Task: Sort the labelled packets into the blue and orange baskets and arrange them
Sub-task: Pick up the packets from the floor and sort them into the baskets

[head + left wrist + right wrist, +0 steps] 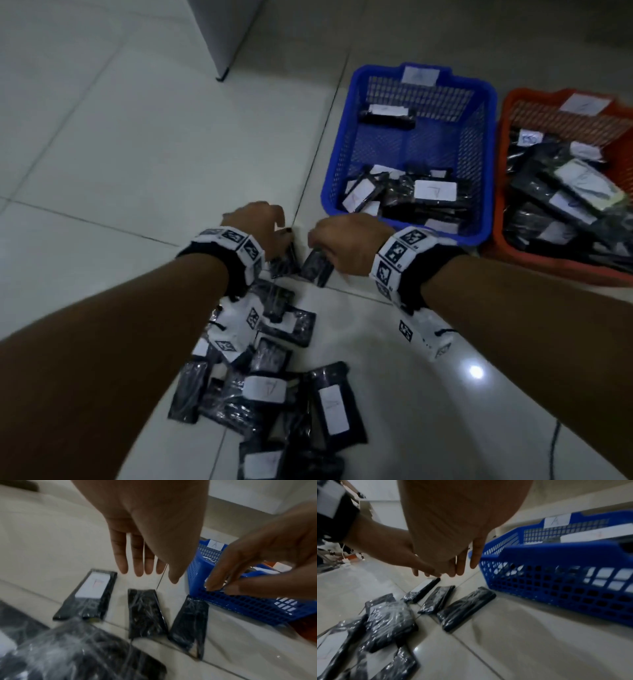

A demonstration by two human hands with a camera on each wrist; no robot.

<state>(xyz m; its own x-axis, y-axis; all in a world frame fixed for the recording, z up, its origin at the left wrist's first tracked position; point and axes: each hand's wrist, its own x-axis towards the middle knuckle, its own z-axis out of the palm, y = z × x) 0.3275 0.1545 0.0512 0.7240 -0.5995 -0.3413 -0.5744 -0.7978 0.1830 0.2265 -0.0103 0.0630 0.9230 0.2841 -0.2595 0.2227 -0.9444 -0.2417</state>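
Note:
Black shrink-wrapped packets, some with white labels, lie in a pile [267, 377] on the tiled floor. At its far end three lie side by side: a labelled packet [89, 595] and two black-side-up packets [145, 614] [188, 626]. My left hand [142, 563] hovers over them with straight fingers and holds nothing. My right hand [462, 561] hangs just right of it, above the rightmost packet [467, 605], fingers relaxed and empty. The blue basket [339, 164] and the orange basket [548, 267] each hold several packets.
A white cabinet corner [222, 37] stands on the floor at the back left. A thin black cable [553, 452] runs along the floor at the lower right. The blue basket's near wall [556, 588] is close beside my right hand.

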